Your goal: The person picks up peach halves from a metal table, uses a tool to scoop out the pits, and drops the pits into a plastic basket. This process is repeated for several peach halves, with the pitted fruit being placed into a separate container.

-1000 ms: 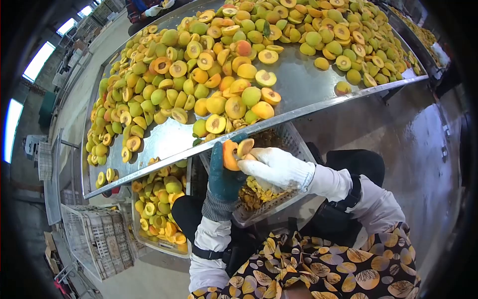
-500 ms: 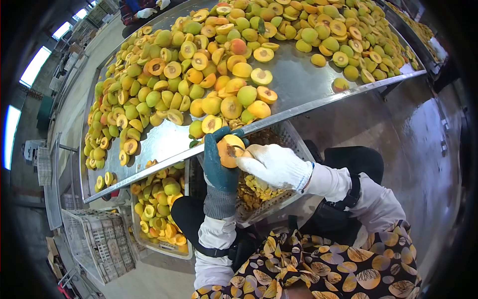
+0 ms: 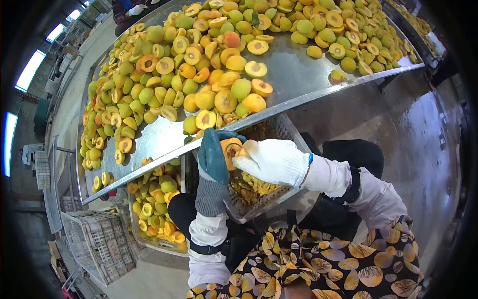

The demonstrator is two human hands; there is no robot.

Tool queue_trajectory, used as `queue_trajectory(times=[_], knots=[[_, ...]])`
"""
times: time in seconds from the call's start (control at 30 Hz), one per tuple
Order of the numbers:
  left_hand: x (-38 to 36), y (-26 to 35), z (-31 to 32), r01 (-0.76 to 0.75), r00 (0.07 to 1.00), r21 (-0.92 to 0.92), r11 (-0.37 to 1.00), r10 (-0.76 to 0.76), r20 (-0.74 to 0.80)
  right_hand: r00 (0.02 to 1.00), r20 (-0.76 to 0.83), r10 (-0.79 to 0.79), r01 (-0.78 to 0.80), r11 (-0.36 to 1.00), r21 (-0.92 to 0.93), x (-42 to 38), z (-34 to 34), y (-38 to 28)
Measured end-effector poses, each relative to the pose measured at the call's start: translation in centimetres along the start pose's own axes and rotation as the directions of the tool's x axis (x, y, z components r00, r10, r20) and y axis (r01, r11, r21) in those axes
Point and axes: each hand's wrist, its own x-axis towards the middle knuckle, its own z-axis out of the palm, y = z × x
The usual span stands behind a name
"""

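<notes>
My left hand (image 3: 213, 158), in a green glove with a grey knitted cuff, is closed around a peach half (image 3: 230, 150), its cut face turned toward my right hand. My right hand (image 3: 274, 162), gloved in white, is pinched shut at that cut face, on a thin curved pitting knife that is mostly hidden by the fingers. Both hands are just in front of the metal table's edge. Below them stands a crate (image 3: 294, 130) with yellow peach scraps (image 3: 254, 187) in it.
Many halved peaches (image 3: 164, 94) are heaped on the metal table (image 3: 294, 67). Under its left side is a crate of peach halves (image 3: 157, 209). White slatted crates (image 3: 107, 244) stand at the lower left. Another person's gloved hand (image 3: 137, 10) shows beyond the table.
Both hands have shifted slightly relative to each other, and the peach half has turned and is more covered by my fingers. The view has moved a little.
</notes>
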Motion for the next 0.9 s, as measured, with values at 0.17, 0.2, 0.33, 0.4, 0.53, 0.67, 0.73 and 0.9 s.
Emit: queue_trajectory(times=[0.17,0.2,0.33,0.4,0.53,0.67,0.73,0.9], knots=[[0.1,-1.4,1.0,-0.206,0.971,0.196,0.959,0.225,-0.08,0.983,-0.168,-0.071,0.082,0.995,0.06,-0.1,0.6,0.5],[0.2,-1.1,1.2,-0.273,0.934,0.485,0.831,0.35,-0.075,0.984,-0.174,-0.025,0.038,0.997,0.073,-0.3,0.2,0.1],[0.4,-2.5,2.4,-0.162,0.951,-0.422,0.892,0.027,-0.308,0.996,-0.089,0.01,0.007,0.982,0.19,-0.9,-0.1,-0.6],[0.6,-3.2,2.8,-0.209,0.93,-0.344,0.915,0.078,-0.359,0.996,-0.025,0.083,-0.075,0.967,0.245,-0.7,-0.2,-0.8],[0.0,-3.7,4.0,-0.263,0.883,-0.26,0.929,0.123,-0.454,0.993,-0.016,0.118,-0.113,0.975,0.193,-0.5,-0.1,-0.6],[0.1,-2.8,4.4,-0.279,0.802,0.254,0.926,0.37,-0.469,0.985,-0.058,0.163,-0.149,0.971,0.188,-0.6,0.1,-0.8],[-0.1,-1.1,4.6,-0.253,0.767,0.498,0.829,0.486,-0.419,0.993,-0.104,0.06,-0.043,0.986,0.159,-0.5,0.8,0.0],[0.0,-1.7,5.0,-0.309,0.782,0.136,0.941,0.333,-0.526,0.978,-0.117,-0.173,0.182,0.98,0.074,-0.4,1.2,1.1]])
